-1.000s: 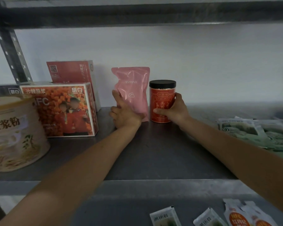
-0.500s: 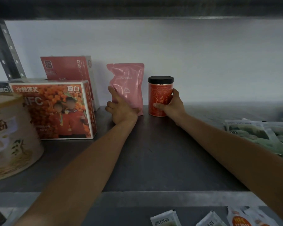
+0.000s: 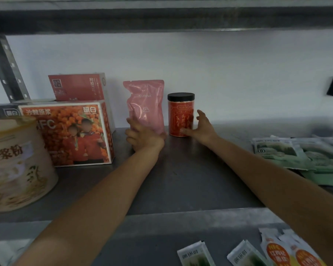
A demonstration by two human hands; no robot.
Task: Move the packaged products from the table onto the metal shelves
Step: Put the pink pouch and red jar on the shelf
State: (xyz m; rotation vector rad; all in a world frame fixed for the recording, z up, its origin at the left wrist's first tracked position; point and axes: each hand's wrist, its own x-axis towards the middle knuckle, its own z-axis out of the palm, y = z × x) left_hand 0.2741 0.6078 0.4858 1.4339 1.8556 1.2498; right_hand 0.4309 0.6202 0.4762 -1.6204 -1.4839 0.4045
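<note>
Red cylindrical jar with black lid (image 3: 180, 114) | upright, just left of right hand (image 3: 202, 127), grip wide | left hand (image 3: 144, 135) grip holding pink pouch (image 3: 145, 106) upright

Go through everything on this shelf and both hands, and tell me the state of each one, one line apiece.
pink pouch: upright against the wall, gripped at its base.
left hand: closed on the pouch.
red jar: upright, black lid on.
right hand: open, fingers spread beside the jar.
orange box: standing, closed.
red box: standing behind it, closed.
big tin: upright; lid hard to tell.
green packets: lying flat, overlapping.
</note>
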